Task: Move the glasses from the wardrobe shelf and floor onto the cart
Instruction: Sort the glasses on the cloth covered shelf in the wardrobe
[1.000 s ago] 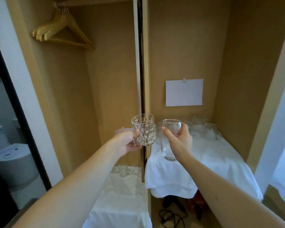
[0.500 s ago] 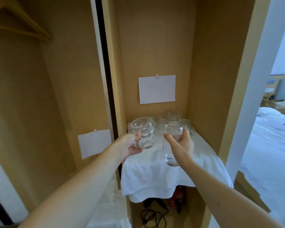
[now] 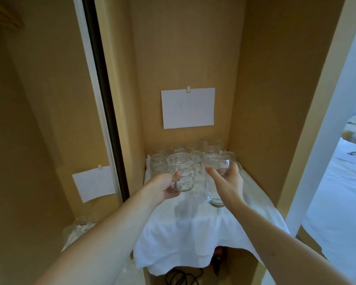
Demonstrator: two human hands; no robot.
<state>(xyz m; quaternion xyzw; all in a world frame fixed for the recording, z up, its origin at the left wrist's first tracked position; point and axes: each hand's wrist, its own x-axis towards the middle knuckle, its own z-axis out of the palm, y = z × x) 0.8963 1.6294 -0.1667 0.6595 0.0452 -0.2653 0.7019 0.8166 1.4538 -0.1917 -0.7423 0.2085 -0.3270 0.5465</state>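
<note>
My left hand (image 3: 166,187) grips a short dimpled glass (image 3: 181,171) held above the white cloth of the cart (image 3: 193,233). My right hand (image 3: 227,182) holds a taller smooth glass (image 3: 216,182) beside it, fingers curled round its far side. Behind both, several clear glasses (image 3: 193,153) stand crowded at the back of the cloth against the wardrobe wall. More glasses (image 3: 80,225) sit low in the left wardrobe section, partly hidden by my left forearm.
A white sheet of paper (image 3: 187,108) is clipped to the back wall, another paper sheet (image 3: 94,183) on the left panel. A dark door edge (image 3: 105,95) divides the sections. Black cables (image 3: 181,276) lie under the cloth. A white bed (image 3: 341,198) is at the right.
The view has swung right and closer to the white cloth. Both hands have carried their glasses forward over its middle, nearer the crowd of glasses at the back.
</note>
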